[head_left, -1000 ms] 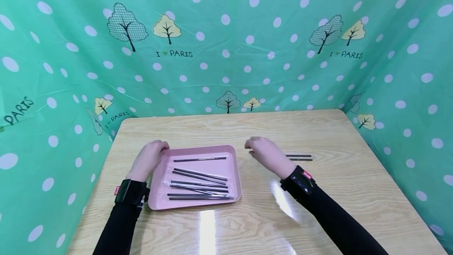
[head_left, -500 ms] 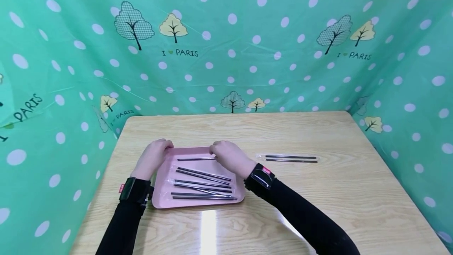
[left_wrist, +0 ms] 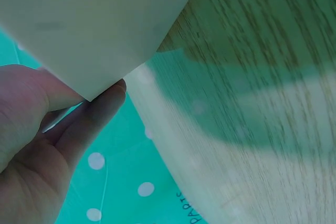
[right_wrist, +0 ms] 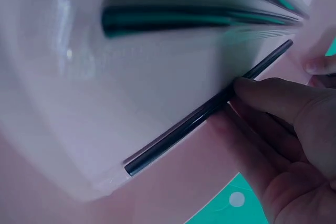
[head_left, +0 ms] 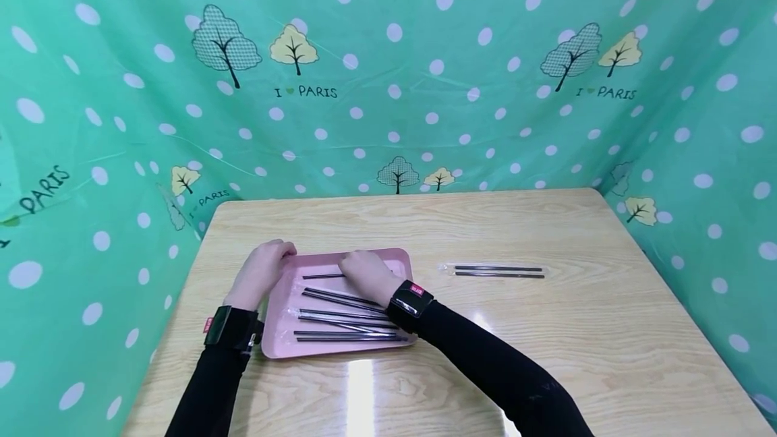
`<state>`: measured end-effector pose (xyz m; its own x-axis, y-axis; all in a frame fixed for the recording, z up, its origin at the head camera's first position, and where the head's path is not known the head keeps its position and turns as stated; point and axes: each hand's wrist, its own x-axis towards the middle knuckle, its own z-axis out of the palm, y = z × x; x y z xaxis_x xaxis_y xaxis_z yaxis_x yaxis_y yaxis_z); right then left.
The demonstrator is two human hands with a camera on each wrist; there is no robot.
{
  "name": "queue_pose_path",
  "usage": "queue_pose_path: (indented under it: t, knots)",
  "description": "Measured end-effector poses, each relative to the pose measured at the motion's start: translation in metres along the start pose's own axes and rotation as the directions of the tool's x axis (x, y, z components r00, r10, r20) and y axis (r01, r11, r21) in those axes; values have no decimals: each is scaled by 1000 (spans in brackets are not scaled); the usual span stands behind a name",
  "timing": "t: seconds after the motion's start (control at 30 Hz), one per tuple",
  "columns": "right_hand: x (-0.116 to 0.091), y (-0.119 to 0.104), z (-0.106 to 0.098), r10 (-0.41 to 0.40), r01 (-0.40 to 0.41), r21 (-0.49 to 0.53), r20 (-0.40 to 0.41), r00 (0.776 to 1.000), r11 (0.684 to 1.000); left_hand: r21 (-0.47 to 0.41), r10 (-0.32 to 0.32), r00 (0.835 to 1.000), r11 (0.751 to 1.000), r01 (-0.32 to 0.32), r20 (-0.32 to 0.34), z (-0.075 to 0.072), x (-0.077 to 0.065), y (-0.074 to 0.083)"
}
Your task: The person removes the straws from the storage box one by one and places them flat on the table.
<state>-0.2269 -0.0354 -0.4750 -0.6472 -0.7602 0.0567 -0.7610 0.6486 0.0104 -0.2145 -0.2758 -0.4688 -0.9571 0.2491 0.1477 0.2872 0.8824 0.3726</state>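
My left grip (head_left: 257, 272) holds the far left corner of the pink tray (head_left: 397, 259), thumb on one side of its edge and fingers on the other, as the left wrist view shows. My right grip (head_left: 371, 278) is narrow, pinching a dark rod (right_wrist: 178, 139) between thumb and fingers inside the tray, along its far side. This rod is the farthest from me of those in there; a thin strip runs beside it, and I cannot tell whether that is a second rod or a shadow. Nearer to me, under and beside my right wrist, a slanting pair of rods (head_left: 336, 297) lies in the tray, then a middle group (head_left: 342, 315) with one rod running aslant, and then the nearest pair (head_left: 340, 339), close to the near wall. Clear film shows around some of them. The tray rests on the left part of the pale wooden surface (head_left: 473, 221). To its right, well apart from it, a wrapped pair of rods (head_left: 499, 274) lies on the surface. I wear a dark band (head_left: 229, 328) on each wrist over black sleeves (head_left: 203, 390), and a green dotted cloth (head_left: 364, 73) hangs behind and at both sides.
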Motion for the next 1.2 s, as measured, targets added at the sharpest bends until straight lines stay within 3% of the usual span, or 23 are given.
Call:
queue_pose_path:
  t: [0.6,0.87,1.2]
  knots:
    - [-2,2,1,7,-7,38,-15,1000,999,13,13,1000,1000,-13,-1,3,1,-2]
    - [-8,1,-10,20,-19,75,-2,1000,997,15,22,1000,1000,-22,-3,3,0,-2]
    - [-19,-1,-33,19,-19,7,-7,1000,1000,14,26,1000,1000,-26,-7,2,0,-1]
